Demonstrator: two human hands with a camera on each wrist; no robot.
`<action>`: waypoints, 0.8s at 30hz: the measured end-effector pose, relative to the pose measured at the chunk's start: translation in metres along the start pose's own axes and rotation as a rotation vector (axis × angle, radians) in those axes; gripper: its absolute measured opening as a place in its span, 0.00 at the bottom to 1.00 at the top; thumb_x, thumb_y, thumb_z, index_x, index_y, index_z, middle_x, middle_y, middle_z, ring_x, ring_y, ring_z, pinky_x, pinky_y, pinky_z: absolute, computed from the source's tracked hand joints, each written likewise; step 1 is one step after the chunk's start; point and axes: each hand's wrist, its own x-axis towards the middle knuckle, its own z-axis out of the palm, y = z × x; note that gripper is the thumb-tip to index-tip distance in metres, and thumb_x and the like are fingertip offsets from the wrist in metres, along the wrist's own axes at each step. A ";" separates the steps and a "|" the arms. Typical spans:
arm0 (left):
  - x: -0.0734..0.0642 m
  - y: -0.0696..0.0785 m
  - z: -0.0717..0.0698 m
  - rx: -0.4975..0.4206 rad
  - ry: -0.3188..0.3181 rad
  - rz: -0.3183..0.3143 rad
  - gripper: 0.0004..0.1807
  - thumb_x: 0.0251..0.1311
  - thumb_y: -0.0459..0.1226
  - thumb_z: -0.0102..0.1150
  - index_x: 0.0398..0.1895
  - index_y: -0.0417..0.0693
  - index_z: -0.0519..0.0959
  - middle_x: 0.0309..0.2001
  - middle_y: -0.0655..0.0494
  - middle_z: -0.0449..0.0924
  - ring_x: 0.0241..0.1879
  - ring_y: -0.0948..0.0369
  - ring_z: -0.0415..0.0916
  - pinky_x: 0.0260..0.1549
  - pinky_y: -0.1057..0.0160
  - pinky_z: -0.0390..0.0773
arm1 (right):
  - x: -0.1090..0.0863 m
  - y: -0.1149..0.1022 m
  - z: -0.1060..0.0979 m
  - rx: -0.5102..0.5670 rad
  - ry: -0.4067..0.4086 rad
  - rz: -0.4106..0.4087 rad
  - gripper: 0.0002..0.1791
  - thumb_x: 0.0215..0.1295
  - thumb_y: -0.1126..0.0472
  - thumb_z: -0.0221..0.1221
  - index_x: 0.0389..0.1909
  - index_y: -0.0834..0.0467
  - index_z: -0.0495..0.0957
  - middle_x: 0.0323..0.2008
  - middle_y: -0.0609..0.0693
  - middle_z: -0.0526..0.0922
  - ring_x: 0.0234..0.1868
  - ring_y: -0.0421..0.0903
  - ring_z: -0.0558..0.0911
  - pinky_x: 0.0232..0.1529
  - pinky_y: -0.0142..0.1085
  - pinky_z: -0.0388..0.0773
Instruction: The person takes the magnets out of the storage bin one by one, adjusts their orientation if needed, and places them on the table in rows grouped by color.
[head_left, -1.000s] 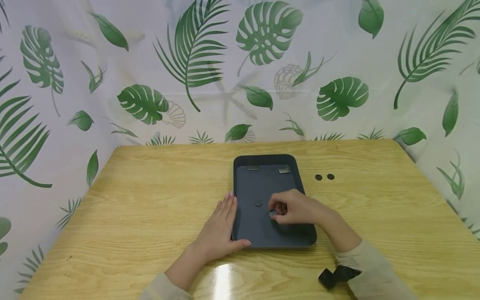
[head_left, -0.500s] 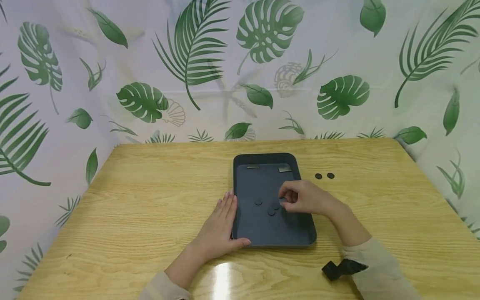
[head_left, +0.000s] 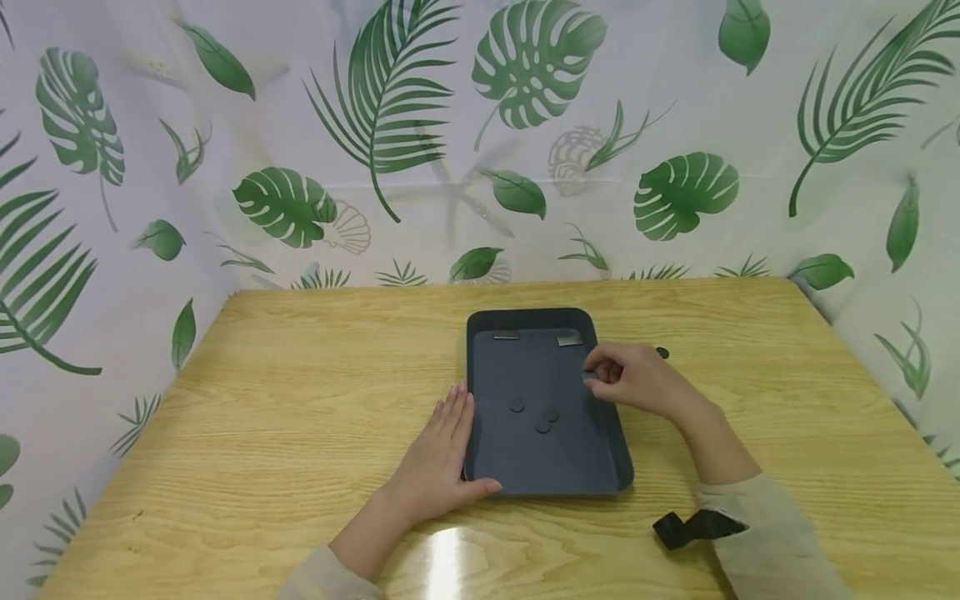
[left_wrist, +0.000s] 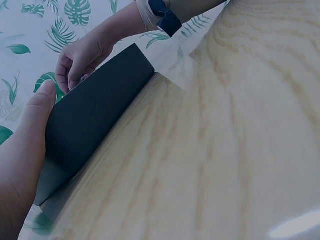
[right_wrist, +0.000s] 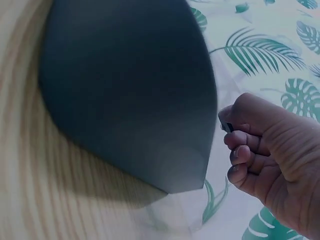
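A dark grey rectangular tray [head_left: 491, 467] stands on the table. My left hand [head_left: 435, 467] lies along its left side with straight fingers, the thumb over the near rim. Above the tray's right edge, my right hand [head_left: 641, 379] pinches a small, thin dark piece [right_wrist: 228, 127] between thumb and index finger; its full shape is hidden. Inside the tray lie a dark disc [head_left: 517, 406], a second disc [head_left: 552, 415] and a third disc [head_left: 543, 426]; the latter two sit close together. Another black disc [head_left: 662, 352] lies on the table behind my right hand.
Two shiny flat pieces, a left one [head_left: 506, 335] and a right one [head_left: 569, 340], are at the tray's far end. The wooden table [head_left: 315, 367] meets a leaf-patterned cloth [head_left: 420, 167] at the back. A black strap [head_left: 697, 529] is on my right sleeve.
My right hand has moved away and to the right, from the tray's middle to its right edge, still pinching the small piece. Two discs it covered now show. My left hand has stayed put.
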 end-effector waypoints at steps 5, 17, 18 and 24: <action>0.000 0.000 0.001 -0.001 0.003 -0.002 0.65 0.48 0.78 0.14 0.72 0.31 0.40 0.75 0.39 0.29 0.74 0.53 0.25 0.71 0.53 0.40 | -0.003 0.010 -0.006 -0.017 0.015 0.096 0.05 0.57 0.69 0.63 0.35 0.62 0.79 0.25 0.46 0.77 0.25 0.38 0.72 0.26 0.32 0.72; -0.001 0.000 0.001 -0.007 0.017 0.003 0.65 0.48 0.78 0.14 0.72 0.30 0.41 0.75 0.39 0.31 0.74 0.52 0.27 0.71 0.52 0.41 | -0.014 0.033 -0.024 -0.030 0.175 0.288 0.08 0.61 0.63 0.61 0.39 0.62 0.79 0.28 0.51 0.79 0.29 0.43 0.75 0.29 0.32 0.73; -0.001 0.000 0.001 -0.008 0.018 0.003 0.65 0.48 0.78 0.13 0.72 0.30 0.41 0.75 0.39 0.31 0.74 0.52 0.27 0.71 0.52 0.41 | -0.015 0.036 -0.024 -0.038 0.201 0.305 0.08 0.61 0.62 0.61 0.39 0.62 0.79 0.28 0.51 0.79 0.29 0.44 0.75 0.30 0.32 0.74; -0.001 -0.001 0.001 -0.006 0.016 0.005 0.65 0.48 0.78 0.13 0.72 0.31 0.40 0.75 0.38 0.31 0.74 0.52 0.28 0.71 0.53 0.41 | -0.018 0.046 -0.026 -0.067 0.311 0.349 0.09 0.63 0.61 0.59 0.40 0.62 0.78 0.28 0.53 0.78 0.30 0.45 0.74 0.30 0.32 0.73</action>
